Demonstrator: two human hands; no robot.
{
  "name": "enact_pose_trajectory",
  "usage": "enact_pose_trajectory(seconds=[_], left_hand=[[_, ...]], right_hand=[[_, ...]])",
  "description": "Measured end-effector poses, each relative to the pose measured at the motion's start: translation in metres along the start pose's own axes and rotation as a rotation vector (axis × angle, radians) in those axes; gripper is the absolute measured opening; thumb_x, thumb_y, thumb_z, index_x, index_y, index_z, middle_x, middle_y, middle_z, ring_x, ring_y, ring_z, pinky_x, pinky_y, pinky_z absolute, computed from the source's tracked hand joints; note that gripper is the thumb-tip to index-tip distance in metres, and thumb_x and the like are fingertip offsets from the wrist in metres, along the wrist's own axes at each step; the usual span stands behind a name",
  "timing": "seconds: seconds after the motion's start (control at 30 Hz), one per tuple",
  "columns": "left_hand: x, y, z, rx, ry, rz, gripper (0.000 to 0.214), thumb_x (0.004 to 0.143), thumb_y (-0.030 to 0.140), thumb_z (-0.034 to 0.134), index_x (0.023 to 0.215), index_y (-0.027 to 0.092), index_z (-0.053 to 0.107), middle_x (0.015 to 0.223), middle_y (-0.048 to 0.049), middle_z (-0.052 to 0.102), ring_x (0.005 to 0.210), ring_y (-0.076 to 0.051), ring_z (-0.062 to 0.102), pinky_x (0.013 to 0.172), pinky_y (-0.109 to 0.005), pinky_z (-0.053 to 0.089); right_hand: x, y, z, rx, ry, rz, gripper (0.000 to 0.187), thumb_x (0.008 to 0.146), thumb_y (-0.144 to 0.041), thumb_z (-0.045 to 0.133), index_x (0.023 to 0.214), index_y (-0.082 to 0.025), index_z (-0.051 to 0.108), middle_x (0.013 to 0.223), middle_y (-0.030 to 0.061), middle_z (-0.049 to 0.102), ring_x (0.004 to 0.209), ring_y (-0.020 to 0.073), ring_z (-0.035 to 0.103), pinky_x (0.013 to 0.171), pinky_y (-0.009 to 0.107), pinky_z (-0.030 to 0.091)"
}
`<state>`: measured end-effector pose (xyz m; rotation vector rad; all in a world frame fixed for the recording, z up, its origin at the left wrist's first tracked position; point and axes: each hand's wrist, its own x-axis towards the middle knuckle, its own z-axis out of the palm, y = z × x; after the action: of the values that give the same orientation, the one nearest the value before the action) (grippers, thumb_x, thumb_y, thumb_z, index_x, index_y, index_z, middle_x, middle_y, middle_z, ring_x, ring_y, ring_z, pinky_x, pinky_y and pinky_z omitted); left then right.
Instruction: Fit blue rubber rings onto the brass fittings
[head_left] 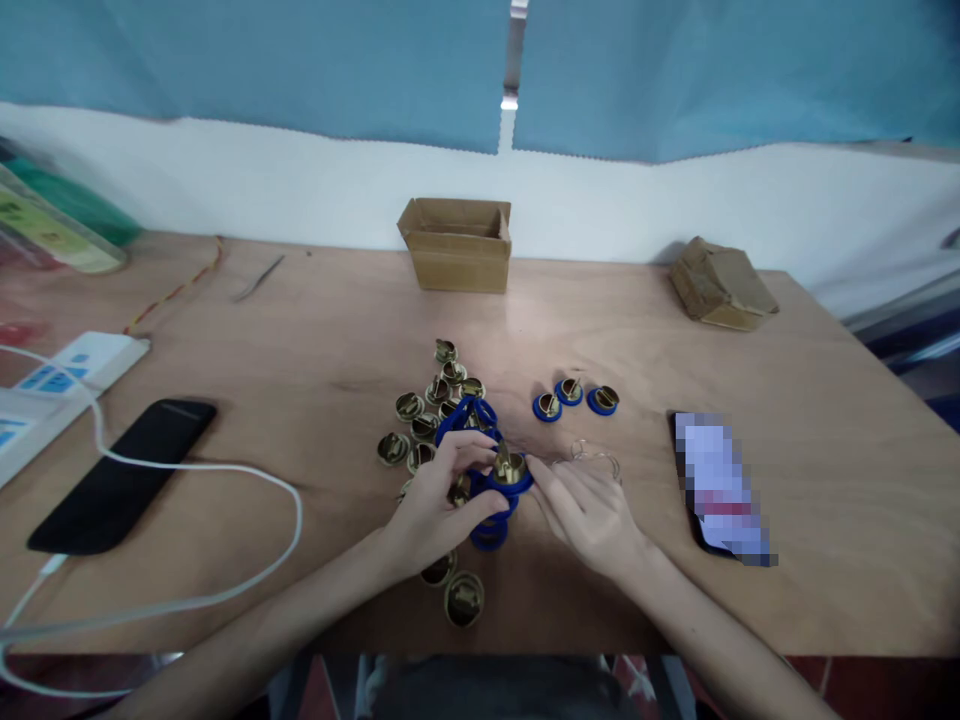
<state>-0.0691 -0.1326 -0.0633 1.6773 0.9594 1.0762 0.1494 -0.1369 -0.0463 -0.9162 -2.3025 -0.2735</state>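
Between my two hands is a brass-coloured round metal piece with an upright tab inside and a blue ring around its base. My left hand curls around its left side, fingers bent above and thumb below. On the right edge, the fingertips of my right hand press against the blue ring. Loose blue rings lie just under the hands, and more are bunched behind my left fingers. Several brass pieces without rings are spread to the left and partly hidden by my left hand. Three ringed pieces lie to the right.
An open cardboard box stands at the back, with a crumpled box at back right. A phone lies right; a black phone with a white cable lies left near a power strip. Thin wire rings lie behind my right hand.
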Motion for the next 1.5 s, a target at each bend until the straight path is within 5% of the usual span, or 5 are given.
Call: enact_pose_trajectory(seconds=[0.33,0.5,0.7,1.23,1.5], left_hand=[[-0.004,0.004,0.009,0.068,-0.094,0.004,0.065,0.084,0.019,0.075,0.139,0.031,0.042,0.125,-0.0049,0.069,0.115,-0.021,0.069,0.101,-0.035,0.056],[0.0,0.006,0.006,0.114,0.031,0.001,0.046,0.086,0.019,0.072,0.128,0.027,0.053,0.126,-0.0069,0.069,0.115,-0.021,0.069,0.102,-0.036,0.055],[0.0,0.004,0.007,0.15,0.027,0.032,0.045,0.087,0.019,0.071,0.128,0.024,0.052,0.127,-0.0089,0.069,0.116,-0.023,0.069,0.1,-0.037,0.057],[0.0,0.004,0.007,0.171,0.004,0.078,0.046,0.087,0.017,0.07,0.128,0.023,0.051,0.127,-0.0099,0.069,0.119,-0.023,0.068,0.101,-0.037,0.056],[0.002,0.007,0.007,0.187,-0.011,0.086,0.044,0.087,0.017,0.07,0.127,0.023,0.052,0.124,-0.0099,0.069,0.115,-0.023,0.069,0.098,-0.037,0.057]], right_hand=[[0.007,0.016,-0.006,0.057,-0.167,0.096,0.032,0.107,-0.033,0.046,0.13,-0.014,0.06,0.109,0.0145,0.073,0.095,0.0233,0.073,0.076,0.032,0.057],[0.001,0.055,-0.019,0.173,-0.358,0.581,0.022,0.105,-0.033,0.048,0.111,-0.017,0.063,0.078,0.0038,0.071,0.062,0.0174,0.065,0.058,0.028,0.047],[-0.006,0.066,-0.016,0.461,-0.659,0.501,0.019,0.097,-0.033,0.063,0.086,-0.021,0.054,0.073,0.0,0.068,0.059,0.0143,0.059,0.055,0.024,0.037],[-0.013,0.057,0.0,0.361,-0.617,0.41,0.011,0.102,-0.02,0.051,0.09,-0.02,0.051,0.084,0.0055,0.07,0.07,0.0177,0.065,0.06,0.026,0.04],[-0.006,0.062,-0.016,0.543,-0.437,0.599,0.032,0.1,-0.044,0.058,0.079,-0.02,0.056,0.065,-0.0015,0.061,0.055,0.0126,0.054,0.054,0.024,0.038]])
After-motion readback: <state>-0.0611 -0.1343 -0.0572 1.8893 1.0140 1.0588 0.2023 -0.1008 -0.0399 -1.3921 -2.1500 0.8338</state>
